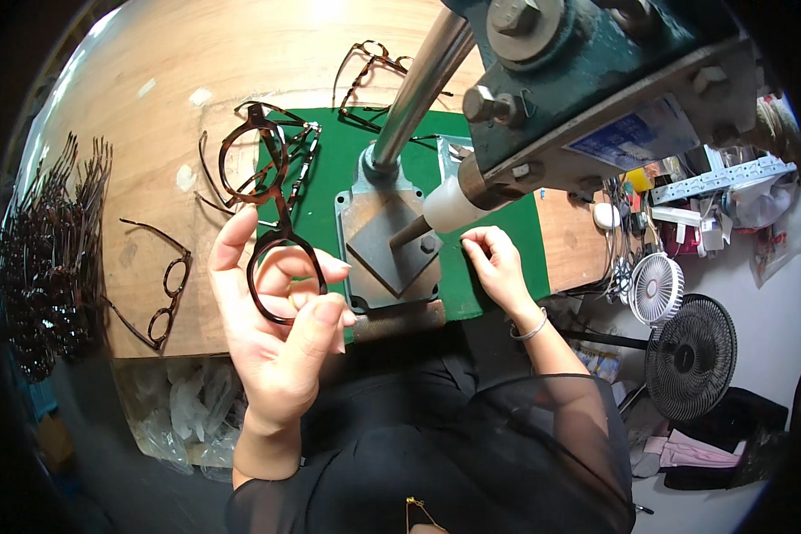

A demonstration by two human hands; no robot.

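Note:
Raised in front of me, my left hand (271, 356) grips a brown tortoiseshell eyeglass frame (282, 208) by its lower rim, thumb against curled fingers. The frame stands on edge, one round rim above the other. Just right of the press base, my right hand (497, 269) rests over the green mat (521, 222), thumb and fingers pressed together. Anything between those fingertips is too small or hidden to make out. Between my hands stands a hand press (529, 116) with a diamond-shaped metal plate (378, 254) under its white-sleeved ram (452, 206).
More tortoiseshell glasses lie behind my left hand, including a pair (304, 169) on the mat. Another pair (171, 280) lies at the left, beside a dense pile of frames (53, 267). The press column (425, 84) rises at the back. A small white fan (656, 289) and black fan (690, 356) stand right.

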